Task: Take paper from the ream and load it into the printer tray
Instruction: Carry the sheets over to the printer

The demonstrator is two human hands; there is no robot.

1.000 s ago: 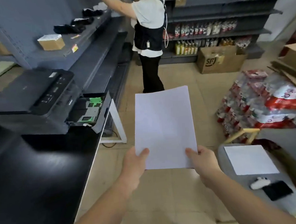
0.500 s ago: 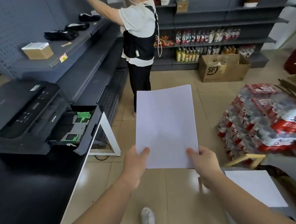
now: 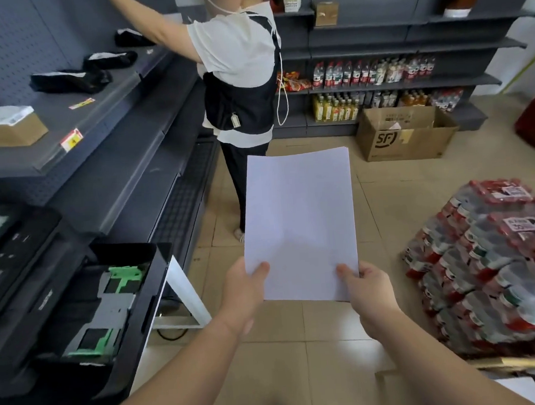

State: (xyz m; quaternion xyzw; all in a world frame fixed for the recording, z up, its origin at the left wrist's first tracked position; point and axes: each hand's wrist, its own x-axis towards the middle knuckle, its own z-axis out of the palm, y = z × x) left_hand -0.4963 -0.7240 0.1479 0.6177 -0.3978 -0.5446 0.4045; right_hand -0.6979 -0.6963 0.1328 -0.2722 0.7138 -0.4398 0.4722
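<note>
Thin stack of white paper [image 3: 300, 225] held upright over the tiled floor, clear of the printer. Left hand [image 3: 244, 286] pinches its lower left corner, right hand [image 3: 367, 285] its lower right, thumbs on front. Printer tray [image 3: 109, 306] pulled open at left, green guides visible
</note>
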